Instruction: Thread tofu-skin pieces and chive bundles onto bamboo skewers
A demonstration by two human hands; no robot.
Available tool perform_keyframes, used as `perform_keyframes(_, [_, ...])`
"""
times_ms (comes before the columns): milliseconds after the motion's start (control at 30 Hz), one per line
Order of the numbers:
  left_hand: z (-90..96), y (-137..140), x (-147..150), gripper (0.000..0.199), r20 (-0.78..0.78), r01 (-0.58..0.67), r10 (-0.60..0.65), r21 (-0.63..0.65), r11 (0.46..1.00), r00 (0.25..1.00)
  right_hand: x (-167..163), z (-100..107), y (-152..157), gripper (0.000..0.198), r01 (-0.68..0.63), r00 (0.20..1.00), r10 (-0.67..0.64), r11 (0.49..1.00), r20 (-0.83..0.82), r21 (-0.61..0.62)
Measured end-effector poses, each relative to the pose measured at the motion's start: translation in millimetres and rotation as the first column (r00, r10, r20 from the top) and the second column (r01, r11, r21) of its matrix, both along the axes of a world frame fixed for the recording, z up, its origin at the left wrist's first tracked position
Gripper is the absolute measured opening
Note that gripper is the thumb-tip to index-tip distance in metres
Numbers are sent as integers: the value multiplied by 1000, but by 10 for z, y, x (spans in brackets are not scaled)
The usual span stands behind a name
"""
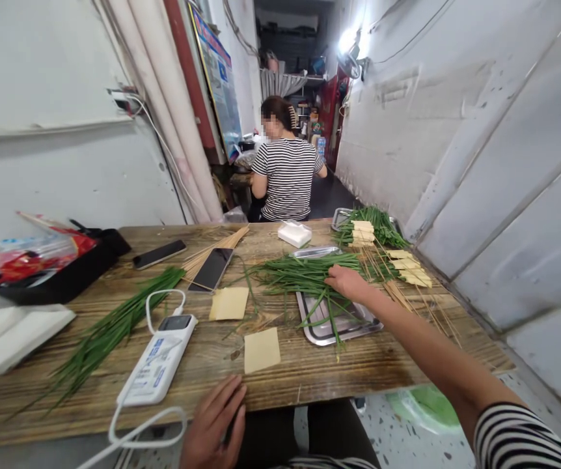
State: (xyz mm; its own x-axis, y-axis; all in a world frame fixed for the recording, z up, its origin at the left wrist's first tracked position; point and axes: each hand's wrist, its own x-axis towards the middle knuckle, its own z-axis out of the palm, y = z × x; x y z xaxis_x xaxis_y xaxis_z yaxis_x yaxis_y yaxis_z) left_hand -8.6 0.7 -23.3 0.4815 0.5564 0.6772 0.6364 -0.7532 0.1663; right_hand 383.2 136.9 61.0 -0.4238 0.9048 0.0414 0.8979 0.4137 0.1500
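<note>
At the near table edge my left hand [217, 417] rests open, its fingers laid over the wood and nothing in them. My right hand [346, 281] reaches forward into a heap of green chives [290, 272], its fingers closed on some stalks; the fingertips are partly hidden. The heap lies across a metal tray [327, 335], with loose stalks hanging over its front rim. Between my hands is a thin pale-yellow square sheet [262, 350], flat on the table. A small stack of similar squares [229, 303] sits behind it, to the left.
Skewered yellow rolls [410, 267] and more chives [378, 225] lie at the back right. Bamboo skewers [217, 251], two phones [211, 268] [159, 254], a white power bank [158, 358] with cable, and a chive bundle [109, 326] occupy the left. A person [287, 163] sits beyond the table.
</note>
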Motion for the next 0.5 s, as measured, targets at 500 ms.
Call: perform_keyframes(500, [-10, -1, 18, 37, -16, 3, -4, -29, 1000, 1000, 258, 291, 4, 13, 428, 897, -439, 890, -47, -159])
